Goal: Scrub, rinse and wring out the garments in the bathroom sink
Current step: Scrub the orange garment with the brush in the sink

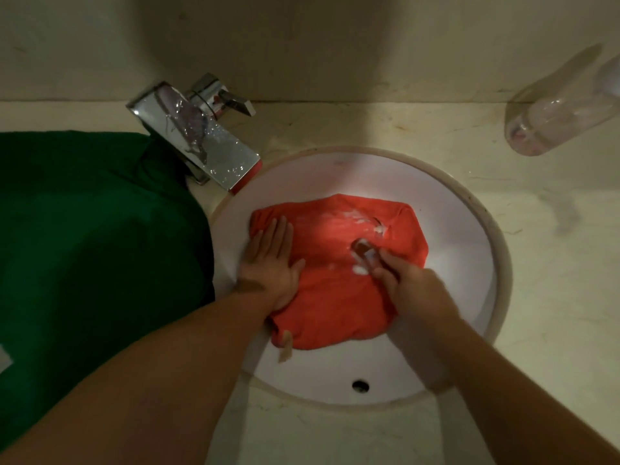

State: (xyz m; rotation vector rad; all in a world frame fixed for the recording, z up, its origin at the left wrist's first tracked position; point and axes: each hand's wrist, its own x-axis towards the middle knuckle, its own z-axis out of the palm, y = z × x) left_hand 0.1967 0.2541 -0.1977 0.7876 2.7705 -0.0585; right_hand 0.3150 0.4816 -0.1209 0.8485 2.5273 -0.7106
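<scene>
Item, red garment (339, 290): laid crumpled in the basin of the round white sink (453, 229), marked with white foam (359, 270) near its middle and upper part. It is pressed flat at its left edge by the left hand (271, 263), fingers straight and close together with the thumb spread, while a small, blurred scrubbing object (364, 251) is gripped against the cloth in the curled fingers of the right hand (409, 280). Also listed on the pale countertop (553, 263): a green garment (84, 213) heaped left of the sink, a chrome faucet (198, 142) beside it, and a clear bottle (557, 115) at far right.
</scene>
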